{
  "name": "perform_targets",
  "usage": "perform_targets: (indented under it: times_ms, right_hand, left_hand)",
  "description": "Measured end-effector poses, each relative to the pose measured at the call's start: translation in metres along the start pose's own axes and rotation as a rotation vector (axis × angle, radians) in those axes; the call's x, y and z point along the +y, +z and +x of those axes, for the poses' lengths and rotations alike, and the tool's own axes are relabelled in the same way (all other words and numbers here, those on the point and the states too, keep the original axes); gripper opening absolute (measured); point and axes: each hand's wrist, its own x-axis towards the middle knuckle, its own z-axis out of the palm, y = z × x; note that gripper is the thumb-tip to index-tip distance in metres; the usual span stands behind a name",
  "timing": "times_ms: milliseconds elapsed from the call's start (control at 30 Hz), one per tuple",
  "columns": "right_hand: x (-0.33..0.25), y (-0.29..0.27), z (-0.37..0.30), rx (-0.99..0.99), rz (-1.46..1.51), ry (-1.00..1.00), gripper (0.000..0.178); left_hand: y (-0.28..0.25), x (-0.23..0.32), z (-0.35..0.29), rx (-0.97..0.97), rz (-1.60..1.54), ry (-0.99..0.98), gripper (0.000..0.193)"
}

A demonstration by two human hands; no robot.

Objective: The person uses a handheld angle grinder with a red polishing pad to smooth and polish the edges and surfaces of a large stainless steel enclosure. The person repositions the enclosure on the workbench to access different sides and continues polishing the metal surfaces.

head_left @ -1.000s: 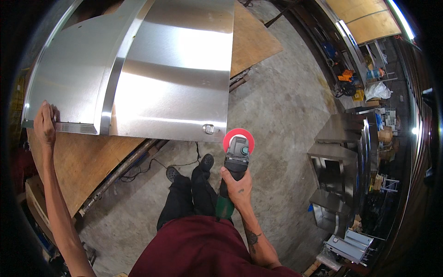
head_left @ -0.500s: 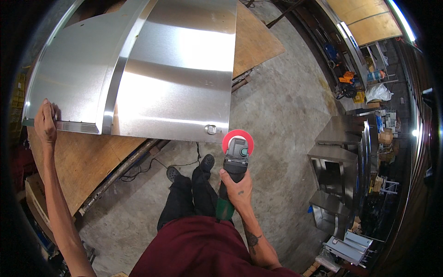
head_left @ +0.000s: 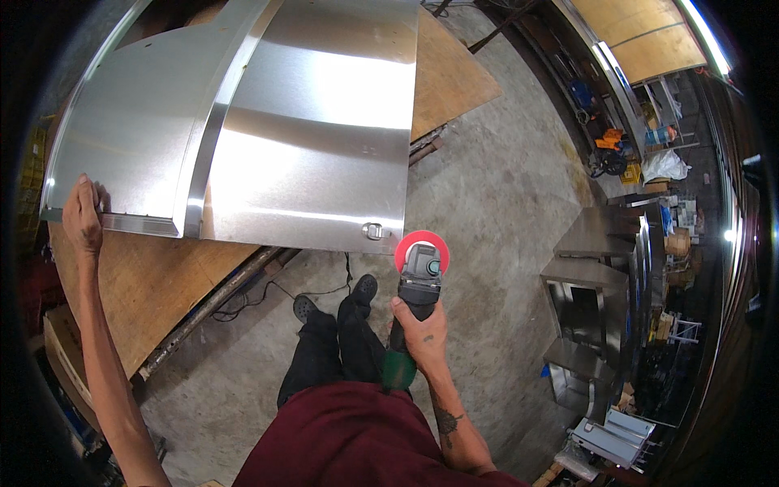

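In my right hand (head_left: 427, 331) is an angle grinder (head_left: 420, 284) with a dark head, a green rear body and a red disc (head_left: 441, 245). The fingers wrap round its body. The disc overlaps the near right corner of a shiny stainless steel panel (head_left: 316, 174) in the picture; contact cannot be made out. A small metal latch fitting (head_left: 374, 232) sits near that corner. At the far left, my left hand (head_left: 83, 217) is closed on the near edge of a steel cabinet part (head_left: 130, 122) with a raised rim. Its fingertips are partly hidden.
Wooden boards (head_left: 146, 292) on a metal frame carry the steel. A cable (head_left: 243, 304) runs across the concrete floor (head_left: 495, 268) near my feet. Several steel cabinets (head_left: 584, 280) stand at the right, with shelves and tools (head_left: 610, 138) beyond.
The grinder and my right hand have shifted slightly right and down in the picture. The steel pieces appear a touch further right, with my left hand still at the same edge.
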Motion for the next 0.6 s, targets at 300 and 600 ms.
perform_targets:
  times_ms: [300,600]
  right_hand:
    - [-0.013,0.005,-0.006,-0.063,0.009,-0.012,0.066]
    - [-0.005,-0.002,0.001,-0.007,0.035,0.028,0.064]
  left_hand:
    - [-0.001,-0.005,0.000,-0.025,-0.041,0.043,0.049]
    - [0.001,-0.007,-0.001,-0.030,-0.119,-0.007,0.049]
